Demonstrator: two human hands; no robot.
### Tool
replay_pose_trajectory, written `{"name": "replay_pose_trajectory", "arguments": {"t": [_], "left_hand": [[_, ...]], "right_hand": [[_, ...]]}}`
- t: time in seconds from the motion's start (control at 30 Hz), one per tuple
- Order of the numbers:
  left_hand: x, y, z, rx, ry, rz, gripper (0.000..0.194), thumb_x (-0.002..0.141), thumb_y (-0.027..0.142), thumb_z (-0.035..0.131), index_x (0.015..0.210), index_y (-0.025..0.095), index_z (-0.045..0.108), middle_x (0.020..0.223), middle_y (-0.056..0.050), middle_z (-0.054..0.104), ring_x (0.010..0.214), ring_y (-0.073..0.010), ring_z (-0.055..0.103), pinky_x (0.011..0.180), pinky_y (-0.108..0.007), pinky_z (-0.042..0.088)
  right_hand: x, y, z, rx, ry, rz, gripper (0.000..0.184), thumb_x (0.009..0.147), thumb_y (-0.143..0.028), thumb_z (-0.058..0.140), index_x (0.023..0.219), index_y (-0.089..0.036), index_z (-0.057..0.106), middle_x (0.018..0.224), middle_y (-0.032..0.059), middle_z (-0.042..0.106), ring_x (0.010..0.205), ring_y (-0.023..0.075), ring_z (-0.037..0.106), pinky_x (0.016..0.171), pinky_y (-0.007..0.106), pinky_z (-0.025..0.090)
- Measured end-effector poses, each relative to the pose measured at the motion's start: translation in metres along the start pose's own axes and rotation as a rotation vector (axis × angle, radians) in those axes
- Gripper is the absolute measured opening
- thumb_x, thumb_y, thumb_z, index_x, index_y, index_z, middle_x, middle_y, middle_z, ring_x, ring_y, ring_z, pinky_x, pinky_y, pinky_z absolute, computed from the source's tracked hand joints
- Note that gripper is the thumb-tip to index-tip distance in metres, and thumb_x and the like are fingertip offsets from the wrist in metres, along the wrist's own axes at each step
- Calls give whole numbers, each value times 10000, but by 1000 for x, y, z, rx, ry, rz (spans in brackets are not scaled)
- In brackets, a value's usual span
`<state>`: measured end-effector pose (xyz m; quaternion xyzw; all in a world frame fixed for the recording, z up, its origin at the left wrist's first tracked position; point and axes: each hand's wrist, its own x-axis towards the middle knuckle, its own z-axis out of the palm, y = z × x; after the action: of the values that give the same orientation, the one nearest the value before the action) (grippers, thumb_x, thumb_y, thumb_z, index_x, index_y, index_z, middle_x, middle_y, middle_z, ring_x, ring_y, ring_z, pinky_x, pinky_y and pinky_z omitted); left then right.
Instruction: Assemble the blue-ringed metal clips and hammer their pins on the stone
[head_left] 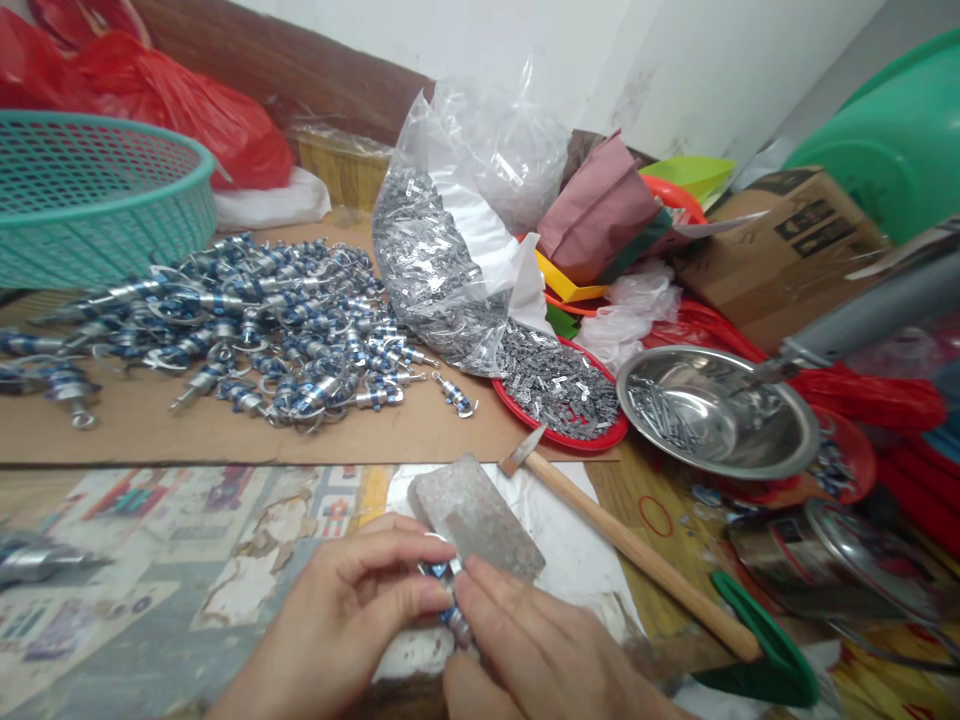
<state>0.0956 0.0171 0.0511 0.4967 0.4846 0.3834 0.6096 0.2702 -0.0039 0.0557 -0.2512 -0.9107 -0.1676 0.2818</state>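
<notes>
Between my two hands is a small blue-and-silver metal fitting point(454, 612), partly hidden by the fingers. My left hand point(356, 590) pinches its upper end with thumb and fingers. On the other side, my right hand point(540, 635) is closed round its lower end, fingertips close to a bright strip of metal. Just beyond the fingers lies a grey block point(480, 505) on white paper. A hammer point(637, 545) with a wooden handle rests to its right, head towards the block. Many similar blue-and-silver fittings point(300, 330) are heaped on cardboard further back.
A red dish point(622, 435) and a clear bag point(420, 240) hold small flat metal pieces. Right of them stands a steel bowl point(806, 440) containing thin metal pins. A teal basket point(112, 215) is at the left, a cardboard box point(750, 260) at the back right.
</notes>
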Motion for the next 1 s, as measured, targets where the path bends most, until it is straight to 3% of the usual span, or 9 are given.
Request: {"name": "replay_pose_trajectory", "arguments": {"t": [0.13, 0.27, 0.43, 0.53, 0.6, 0.7, 0.77, 0.87, 1.0], "left_hand": [[1, 4, 0, 93, -21, 82, 155, 682, 164, 670, 680, 264, 787, 763, -54, 731, 798, -239, 665, 704, -292, 542], [2, 8, 0, 164, -68, 93, 152, 698, 164, 652, 654, 237, 778, 733, -50, 717, 724, -223, 662, 680, -292, 527], [1, 10, 0, 219, -79, 96, 161, 709, 160, 635, 631, 213, 765, 724, -51, 709, 733, -229, 659, 692, -304, 513], [1, 6, 1, 46, -82, -19, 109, 705, 134, 633, 651, 182, 714, 687, -33, 696, 690, -200, 662, 657, -286, 516], [1, 3, 2, -157, -79, -118, 95, 689, 97, 652, 690, 189, 628, 642, 19, 660, 639, -154, 648, 607, -247, 517], [2, -3, 2, -347, -77, -152, 254, 671, 46, 682, 738, 214, 504, 665, 78, 616, 634, -99, 626, 579, -196, 507], [3, -5, 2, -376, -94, -139, 300, 686, 35, 678, 771, 224, 462, 704, 83, 621, 665, -89, 629, 596, -188, 507], [4, -8, 1, -391, -121, -122, 339, 705, 24, 661, 808, 237, 418, 712, 91, 621, 681, -80, 630, 618, -187, 507], [2, -10, 1, -391, -105, -105, 362, 701, 34, 668, 819, 240, 395, 707, 90, 626, 657, -80, 624, 595, -186, 507]], "right_hand": [[-2, 5, -6, 190, 33, 117, 252, 896, -97, 349, 842, -157, 588, 839, 61, 742, 788, 152, 711, 714, 199, 572], [-30, 39, -13, 158, 63, 534, 188, 884, -134, 435, 999, -185, 574, 913, 64, 717, 850, 163, 687, 766, 258, 557], [-78, 78, -8, -110, -361, 768, 223, 858, -342, 519, 968, -182, 628, 815, 72, 691, 720, 237, 674, 598, 325, 533], [-83, 76, -13, 17, -362, 860, 193, 864, -340, 525, 940, -191, 622, 775, 32, 696, 664, 204, 671, 552, 278, 520], [-74, 67, -25, 109, -266, 841, 193, 863, -330, 544, 992, -199, 603, 850, 29, 702, 719, 190, 677, 596, 259, 534], [-52, 50, -49, 210, -171, 626, 360, 887, -250, 526, 1244, -210, 498, 1022, 48, 687, 825, 168, 678, 684, 214, 541], [-39, 38, -62, 242, -169, 477, 474, 903, -196, 488, 1365, -238, 392, 1012, 40, 694, 797, 160, 683, 654, 194, 542], [-31, 24, -69, 192, -85, 443, 554, 910, -171, 454, 1427, -283, 293, 886, 22, 713, 696, 173, 684, 565, 211, 544], [-35, 18, -65, 179, -211, 374, 532, 931, -218, 411, 1443, -239, 269, 787, 26, 718, 558, 173, 669, 480, 211, 544]]}}
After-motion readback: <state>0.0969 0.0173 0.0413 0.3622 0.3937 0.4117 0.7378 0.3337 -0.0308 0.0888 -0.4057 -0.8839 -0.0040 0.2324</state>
